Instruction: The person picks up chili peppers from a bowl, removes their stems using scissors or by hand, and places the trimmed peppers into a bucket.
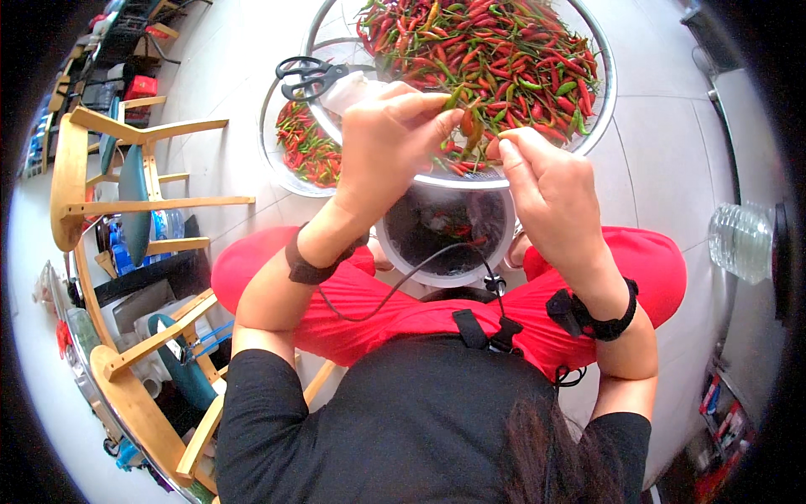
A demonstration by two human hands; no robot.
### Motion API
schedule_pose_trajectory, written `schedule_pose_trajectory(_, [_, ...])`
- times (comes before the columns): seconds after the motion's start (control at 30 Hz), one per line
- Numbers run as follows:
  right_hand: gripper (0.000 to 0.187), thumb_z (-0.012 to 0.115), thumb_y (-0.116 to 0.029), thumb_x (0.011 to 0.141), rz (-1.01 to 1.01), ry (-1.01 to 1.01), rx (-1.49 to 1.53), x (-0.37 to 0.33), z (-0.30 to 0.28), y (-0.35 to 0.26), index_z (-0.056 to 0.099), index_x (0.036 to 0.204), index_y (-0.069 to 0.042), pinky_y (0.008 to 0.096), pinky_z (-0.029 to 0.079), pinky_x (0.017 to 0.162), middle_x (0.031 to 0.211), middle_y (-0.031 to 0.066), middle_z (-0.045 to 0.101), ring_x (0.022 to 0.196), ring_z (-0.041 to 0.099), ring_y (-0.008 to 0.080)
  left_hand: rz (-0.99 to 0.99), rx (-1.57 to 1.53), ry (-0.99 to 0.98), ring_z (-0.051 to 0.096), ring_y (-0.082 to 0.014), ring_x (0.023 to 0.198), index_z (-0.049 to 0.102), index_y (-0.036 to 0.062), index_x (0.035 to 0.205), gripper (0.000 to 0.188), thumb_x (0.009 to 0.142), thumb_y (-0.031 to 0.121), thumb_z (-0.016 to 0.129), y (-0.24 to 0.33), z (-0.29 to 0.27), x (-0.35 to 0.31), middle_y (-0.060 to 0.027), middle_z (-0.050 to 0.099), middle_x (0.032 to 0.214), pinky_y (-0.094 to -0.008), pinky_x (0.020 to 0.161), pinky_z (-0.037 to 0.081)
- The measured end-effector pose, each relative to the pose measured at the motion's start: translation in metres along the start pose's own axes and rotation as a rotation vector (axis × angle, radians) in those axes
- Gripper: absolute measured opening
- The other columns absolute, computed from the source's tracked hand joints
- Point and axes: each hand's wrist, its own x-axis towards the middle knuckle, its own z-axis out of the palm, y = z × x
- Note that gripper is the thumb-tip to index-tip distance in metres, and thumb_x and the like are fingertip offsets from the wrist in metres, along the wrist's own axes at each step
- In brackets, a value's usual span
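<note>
In front of me stands a wide steel-rimmed basket point(612, 71) heaped with red and green chili peppers point(495, 59). Over its near edge, the thumb and forefinger of my left hand point(390, 143) are pinched on a few chili peppers point(472, 128), orange-red and green. Just to the right, my right hand point(550, 189) has its fingertips pressed together; what lies between them is too small to make out. Black-handled scissors point(309, 77) rest at the basket's left side, beside a crumpled white plastic bag point(348, 91).
A smaller basket point(281, 178) of cut or smaller chilies sits at the left. Between my knees stands a white-rimmed bin point(509, 214) with a dark inside. Wooden chairs point(138, 134) crowd the left. A large clear water bottle point(739, 242) is at the right.
</note>
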Motion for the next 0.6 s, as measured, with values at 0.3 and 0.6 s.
schedule_pose_trajectory(0.3, [0.022, 0.053, -0.012, 0.101, 0.073, -0.05, 0.178, -0.009, -0.023, -0.023, 0.067, 0.099, 0.004, 0.0293, 0.05, 0.074, 0.084, 0.0126, 0.07, 0.079, 0.067, 0.0172, -0.427, 0.192, 0.401, 0.071, -0.0179, 0.077, 0.079, 0.001, 0.099, 0.022, 0.087, 0.02, 0.077, -0.045, -0.087, 0.002, -0.014, 0.076, 0.086, -0.027, 0.071, 0.052])
schedule_pose_trajectory(0.6, [0.026, 0.054, -0.018, 0.103, 0.102, 0.275, 0.306, 0.006, -0.064, -0.016, 0.072, 0.102, 0.002, 0.023, 0.046, 0.068, 0.078, -0.0004, 0.066, 0.074, 0.058, 0.0067, -0.312, 0.499, 0.021, 0.074, -0.0209, 0.081, 0.075, 0.0049, 0.114, 0.044, 0.083, 0.035, 0.078, -0.119, -0.094, -0.004, -0.0133, 0.076, 0.089, -0.0317, 0.075, 0.056])
